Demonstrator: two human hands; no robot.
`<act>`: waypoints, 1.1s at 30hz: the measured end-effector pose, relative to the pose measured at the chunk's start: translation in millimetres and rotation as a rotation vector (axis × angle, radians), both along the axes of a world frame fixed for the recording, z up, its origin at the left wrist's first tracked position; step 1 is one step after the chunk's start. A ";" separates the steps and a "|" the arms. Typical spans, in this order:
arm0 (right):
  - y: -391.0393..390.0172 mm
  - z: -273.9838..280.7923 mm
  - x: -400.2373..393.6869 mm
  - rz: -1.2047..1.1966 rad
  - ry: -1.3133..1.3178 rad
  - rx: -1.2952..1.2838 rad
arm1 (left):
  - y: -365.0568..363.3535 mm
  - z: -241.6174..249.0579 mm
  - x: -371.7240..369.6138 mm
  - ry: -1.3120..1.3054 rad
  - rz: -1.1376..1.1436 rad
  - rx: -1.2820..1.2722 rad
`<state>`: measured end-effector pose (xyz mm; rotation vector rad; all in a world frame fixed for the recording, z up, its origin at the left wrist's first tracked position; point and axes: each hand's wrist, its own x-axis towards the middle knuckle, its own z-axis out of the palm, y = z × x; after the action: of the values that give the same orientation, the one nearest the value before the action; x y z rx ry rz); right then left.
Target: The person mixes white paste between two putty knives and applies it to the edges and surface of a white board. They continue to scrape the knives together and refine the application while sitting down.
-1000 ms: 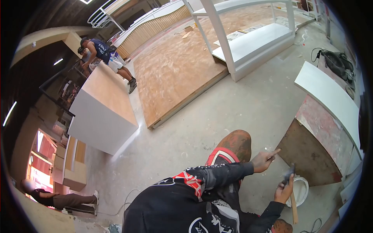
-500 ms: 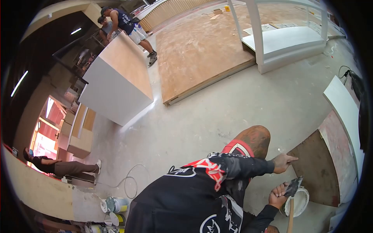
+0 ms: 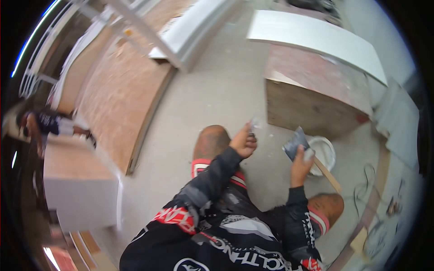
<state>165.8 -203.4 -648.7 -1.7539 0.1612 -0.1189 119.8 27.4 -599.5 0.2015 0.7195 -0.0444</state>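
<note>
My left hand (image 3: 244, 143) is raised in front of my knee, its fingers curled around something small. A pale, blurred flat piece (image 3: 255, 123) juts out past the fingertips; I cannot make out its kind. In my right hand (image 3: 300, 166) is a flat grey scraper (image 3: 296, 143), held tilted, with whitish paste by the fingers. Just beyond that hand stands a round white bucket (image 3: 333, 156) with pale contents. A wooden stick (image 3: 329, 175) slants across its near rim.
A box with a pinkish top and brown side (image 3: 312, 106) stands ahead, a white panel (image 3: 307, 34) on it. Left are a low wooden platform (image 3: 122, 95) and a white-sided cabinet (image 3: 81, 203), with a person (image 3: 54, 124) beside it. Cables (image 3: 357, 198) lie at right.
My view has swung right, so the box and bucket sit nearer the middle. My left hand has come away from the box's brown side. The scraper now shows its flat face.
</note>
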 end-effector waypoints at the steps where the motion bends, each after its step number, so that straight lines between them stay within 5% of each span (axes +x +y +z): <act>1: 4.3 25.3 -9.5 -0.016 -0.086 -0.162 | 1.2 -3.3 -4.8 -0.033 -0.099 -0.180; 5: 20.3 106.2 -43.9 0.487 -0.859 -0.101 | -19.7 13.9 -16.0 0.080 -0.239 -0.419; 6: 26.0 118.4 -49.1 0.595 -0.870 -0.099 | -23.2 4.8 -19.3 0.089 -0.256 -0.423; 7: 28.2 125.1 -49.0 0.705 -0.881 -0.097 | -24.5 -9.3 -21.3 0.209 -0.333 -0.104; 8: 32.9 109.9 -39.3 0.692 -0.877 -0.107 | -27.3 -17.3 -21.6 0.319 -0.403 0.218; 9: 43.1 75.2 -25.3 0.588 -0.698 -0.222 | -32.2 28.9 -27.3 0.341 -0.421 -0.010; 10: 49.6 40.0 -14.8 0.481 -0.516 -0.332 | -16.4 5.1 -31.8 0.093 -0.607 -0.054; 12: 26.7 -28.5 12.5 0.591 0.207 -0.481 | -14.2 16.8 -32.7 0.146 -0.559 0.135; 14: 16.0 -71.0 12.6 0.355 0.226 -0.440 | 1.5 -1.5 -28.3 -0.011 -0.558 0.039; 16: 19.3 -43.7 9.1 0.337 0.297 -0.279 | -9.7 -4.5 -21.4 0.256 -0.006 0.632; 17: 22.7 -22.2 10.3 0.304 0.351 -0.117 | -1.8 -18.6 -19.9 0.106 0.051 0.671; 21: 34.3 42.0 -21.0 0.407 -0.169 -0.192 | -11.7 -29.0 4.2 -0.029 0.282 0.890; 25: 47.8 61.0 -46.4 0.644 -0.402 -0.217 | -15.9 -47.9 6.8 0.017 0.118 0.813; 26: 49.1 42.4 -43.1 0.638 -0.397 -0.218 | -15.1 -50.6 5.2 0.018 0.111 0.812; 28: 53.0 -9.9 -27.8 0.568 0.056 -0.498 | -16.7 -53.3 1.7 0.030 -0.049 0.884; 29: 45.6 -5.4 -12.9 0.531 0.264 -0.436 | -17.3 -51.6 4.5 0.025 -0.063 0.889; 33: 47.3 37.4 -28.0 0.451 -0.170 -0.317 | -19.1 -44.1 14.4 0.066 0.029 1.103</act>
<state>137.9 -156.1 -611.3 -2.0409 -0.3965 0.0386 134.2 8.3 -643.7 1.2463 0.7510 0.3866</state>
